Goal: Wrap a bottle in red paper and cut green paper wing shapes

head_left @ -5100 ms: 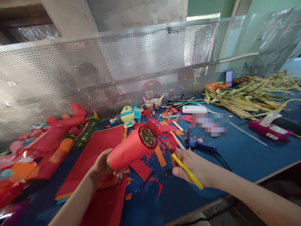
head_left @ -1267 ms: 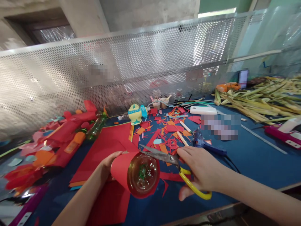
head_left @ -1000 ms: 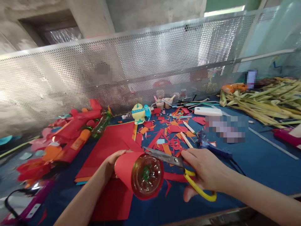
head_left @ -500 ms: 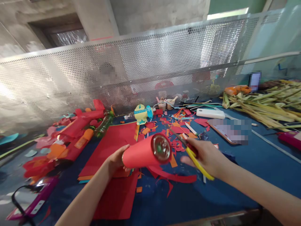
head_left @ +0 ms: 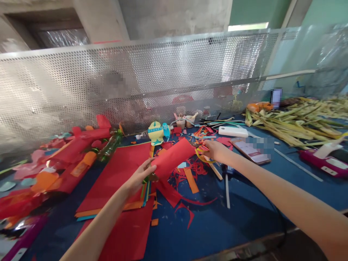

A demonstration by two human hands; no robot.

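My left hand is closed around the neck end of a plastic bottle wrapped in red paper. A bit of green shows at the neck, by my fingers. The bottle's far end tilts up to the right. At that end, my right hand grips yellow-handled scissors; their blades are mostly hidden, so I cannot tell whether they touch the paper. Beneath the bottle lie red paper strips and an orange strip. A stack of red paper sheets lies under my left forearm.
Red paper-covered bottles and a green bottle lie at left. A yellow paper-decorated bottle is behind. On the right are a phone, a white device, a magenta glue gun and dried leaves. A perforated metal panel stands behind.
The bottle has turned so its base points away, up and right. My right hand with the scissors has moved forward and left to the bottle's far end. The view has shifted rightward.
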